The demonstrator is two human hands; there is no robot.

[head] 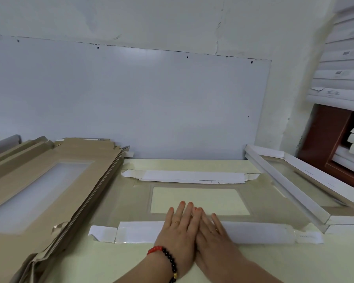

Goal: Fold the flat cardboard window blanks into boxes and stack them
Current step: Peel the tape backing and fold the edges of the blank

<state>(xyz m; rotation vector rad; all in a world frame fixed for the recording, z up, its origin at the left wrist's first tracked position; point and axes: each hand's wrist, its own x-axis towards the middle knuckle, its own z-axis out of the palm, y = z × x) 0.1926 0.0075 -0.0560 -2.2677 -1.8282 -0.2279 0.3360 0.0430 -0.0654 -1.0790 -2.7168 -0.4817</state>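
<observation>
On the worktop [192, 262], centre, we have one flat window blank [131, 205] lying brown side up, its clear window [198, 201] showing the pale surface below. Near long flap [253, 231] is folded over, white side up; far flap [192, 176] likewise. Our left hand [178, 231] and right hand [213, 235] lie side by side, touching, fingers straight and flat, pressing down on the near flap with fingertips reaching toward the window edge. Nothing gripped. Left wrist carries a red and black bead bracelet [168, 260]. Stack of flat blanks [39, 180] sits left; folded white boxes [294, 193] sit right, just beside the blank.
</observation>
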